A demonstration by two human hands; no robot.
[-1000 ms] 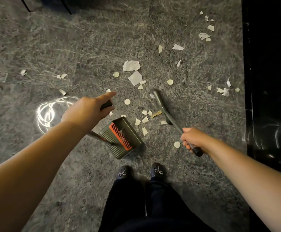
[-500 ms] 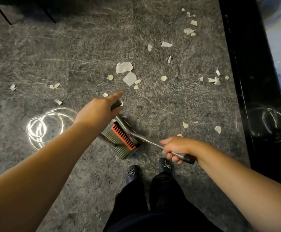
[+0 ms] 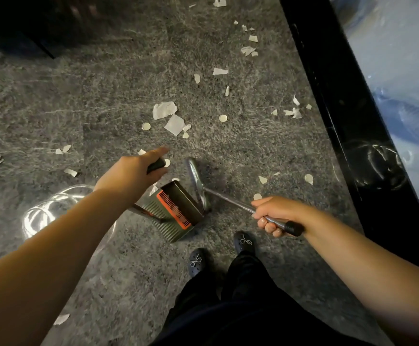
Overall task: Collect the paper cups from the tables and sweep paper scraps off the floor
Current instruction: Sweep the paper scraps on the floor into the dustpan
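Beside the dustpan [image 3: 176,216], the broom [image 3: 198,183] has swung back out.

The left hand [image 3: 131,176] hides most of the dustpan [image 3: 176,213] handle, leaving only its black tip in view, and its pointing finger is blurred. The broom [image 3: 198,186] head's bristles cannot be made out. Both forearms and the person's legs run off the near edge.

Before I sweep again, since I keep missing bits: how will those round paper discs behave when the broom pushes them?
The round paper discs look thin and flat, so probably light and apt to skid on the carpet rather than roll.
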